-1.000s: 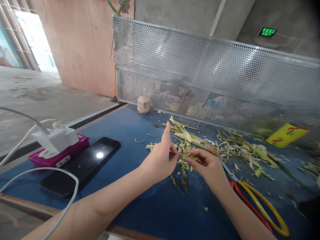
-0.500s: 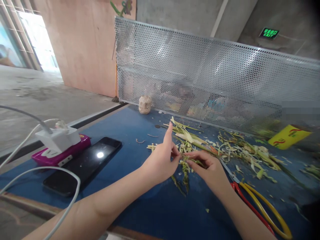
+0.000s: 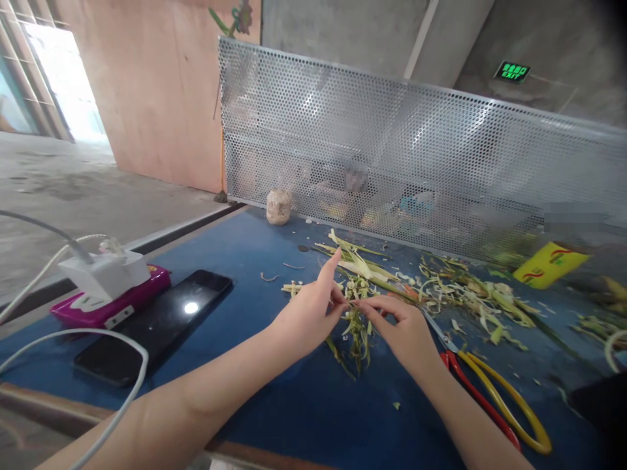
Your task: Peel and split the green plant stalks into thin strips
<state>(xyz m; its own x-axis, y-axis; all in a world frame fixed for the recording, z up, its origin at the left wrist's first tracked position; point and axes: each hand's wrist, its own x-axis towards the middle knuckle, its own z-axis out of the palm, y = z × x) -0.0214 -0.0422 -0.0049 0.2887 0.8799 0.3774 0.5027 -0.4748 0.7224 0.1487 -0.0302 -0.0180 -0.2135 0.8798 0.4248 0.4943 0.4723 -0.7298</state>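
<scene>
Over a pile of pale green plant scraps [image 3: 360, 287], my left hand [image 3: 312, 313] and my right hand [image 3: 399, 326] meet at their fingertips. Both pinch a small plant scrap [image 3: 351, 304], mostly hidden by the fingers. One digit of the left hand points up. Limp green stems [image 3: 360, 346] lie just below the fingertips; whether they join the pinched piece I cannot tell. Beside my right wrist lie scissors [image 3: 492, 391] with one red and one yellow handle, their blades partly behind the hand.
A phone [image 3: 157, 326] and a magenta power strip [image 3: 110, 303] with white chargers and cables sit at left on the blue table [image 3: 289, 418]. A perforated metal panel [image 3: 372, 130] borders the back, near a wrapped lump [image 3: 279, 207]. More scraps [image 3: 480, 294] and a yellow roll [image 3: 551, 264] are at right.
My right fingertips have shifted left to meet the left ones, and the green strands under the right fingers have dropped lower. The view has swung slightly. My left hand keeps its pose.
</scene>
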